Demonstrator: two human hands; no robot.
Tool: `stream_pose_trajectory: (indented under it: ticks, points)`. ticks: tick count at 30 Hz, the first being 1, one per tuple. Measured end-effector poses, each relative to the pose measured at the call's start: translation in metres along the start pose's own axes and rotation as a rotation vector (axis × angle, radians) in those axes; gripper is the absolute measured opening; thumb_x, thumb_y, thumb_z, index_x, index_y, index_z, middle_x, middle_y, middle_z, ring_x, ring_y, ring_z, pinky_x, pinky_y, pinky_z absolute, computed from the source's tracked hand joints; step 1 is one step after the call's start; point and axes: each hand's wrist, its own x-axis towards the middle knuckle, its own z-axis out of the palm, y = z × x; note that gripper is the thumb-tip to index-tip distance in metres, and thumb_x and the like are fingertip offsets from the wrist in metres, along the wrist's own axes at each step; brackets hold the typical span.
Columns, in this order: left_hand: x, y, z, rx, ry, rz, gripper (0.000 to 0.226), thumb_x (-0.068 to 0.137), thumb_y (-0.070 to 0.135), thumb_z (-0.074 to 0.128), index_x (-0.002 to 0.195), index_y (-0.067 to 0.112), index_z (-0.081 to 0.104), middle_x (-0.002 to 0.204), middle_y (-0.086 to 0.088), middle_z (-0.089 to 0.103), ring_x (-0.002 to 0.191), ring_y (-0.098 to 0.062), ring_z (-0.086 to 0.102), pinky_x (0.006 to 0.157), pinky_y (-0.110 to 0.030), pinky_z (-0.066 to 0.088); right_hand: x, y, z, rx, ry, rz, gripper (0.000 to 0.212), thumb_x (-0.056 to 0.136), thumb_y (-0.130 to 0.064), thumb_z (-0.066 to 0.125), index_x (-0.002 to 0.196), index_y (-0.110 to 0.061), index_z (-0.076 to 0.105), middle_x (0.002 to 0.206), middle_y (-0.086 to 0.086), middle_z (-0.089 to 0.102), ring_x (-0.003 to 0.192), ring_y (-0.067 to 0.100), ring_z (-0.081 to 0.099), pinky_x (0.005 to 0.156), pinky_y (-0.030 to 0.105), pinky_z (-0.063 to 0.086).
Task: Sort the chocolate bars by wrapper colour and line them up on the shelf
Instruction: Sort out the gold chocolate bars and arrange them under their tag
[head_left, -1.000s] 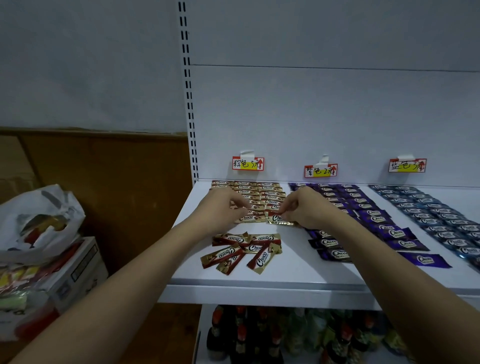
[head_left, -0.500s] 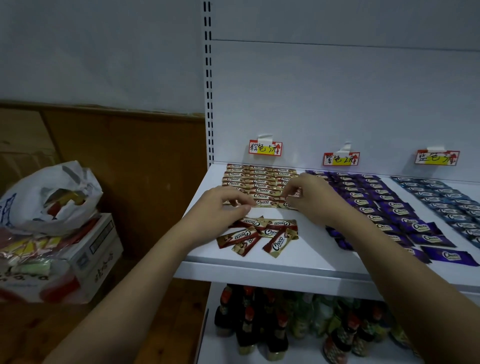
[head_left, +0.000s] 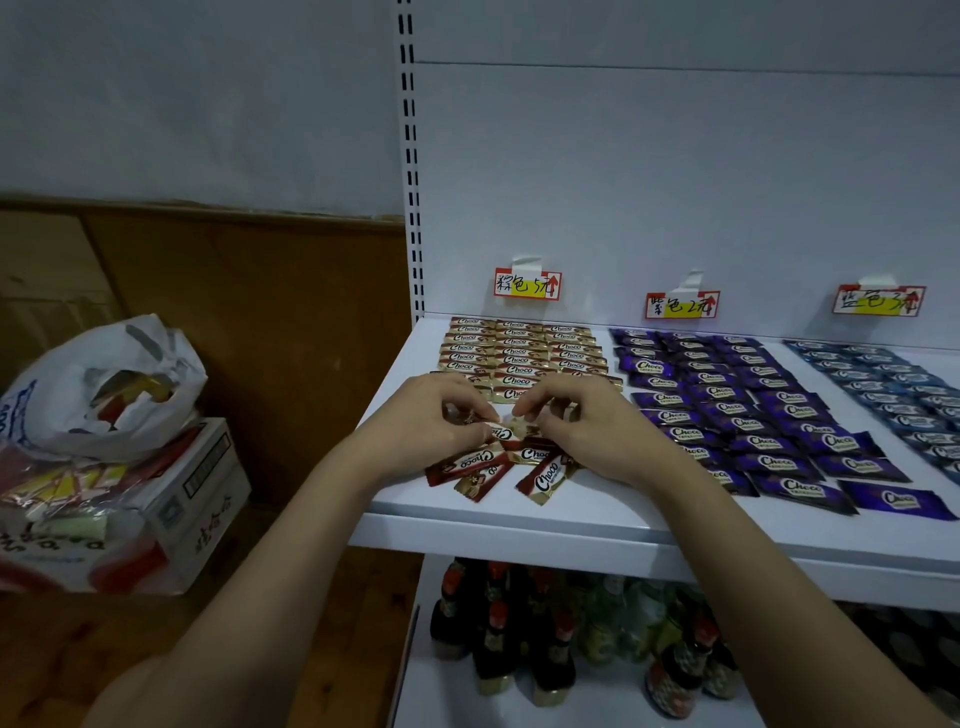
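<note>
On the white shelf, brown-and-gold chocolate bars lie in neat rows under the left label. A loose pile of brown bars sits near the front edge. My left hand and my right hand meet just above that pile, each pinching an end of one brown bar. Purple bars fill the middle rows, and blue bars lie at the right.
Three price labels are taped to the back panel. Dark bottles stand on the lower shelf. At the left, a white plastic bag rests on a cardboard box on the wooden floor.
Both hands have drawn back from the lined-up brown rows toward the loose pile and now pinch one brown bar between them. The camera has shifted slightly.
</note>
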Motion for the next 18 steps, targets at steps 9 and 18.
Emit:
stream_pose_trajectory:
  ticks: [9, 18]
  points:
    - [0.001, -0.004, -0.001, -0.309, 0.324, -0.136, 0.007, 0.091, 0.02, 0.067, 0.095, 0.022, 0.063, 0.097, 0.005, 0.069, 0.095, -0.009, 0.063, 0.07, -0.029, 0.055, 0.002, 0.003, 0.002, -0.039, -0.014, 0.018, 0.019, 0.096, -0.025, 0.057, 0.113, -0.029, 0.064, 0.102, -0.014, 0.059, 0.079, 0.0, 0.05, 0.065, 0.016, 0.036]
    - [0.003, -0.013, -0.007, -0.603, 0.469, -0.247, 0.04, 0.09, -0.003, 0.062, 0.121, 0.022, 0.063, 0.122, -0.004, 0.057, 0.104, -0.025, 0.064, 0.079, -0.041, 0.061, 0.018, -0.028, 0.006, -0.274, -0.12, -0.12, 0.022, 0.095, -0.024, 0.06, 0.116, -0.027, 0.066, 0.117, -0.014, 0.062, 0.099, 0.001, 0.053, 0.08, 0.018, 0.041]
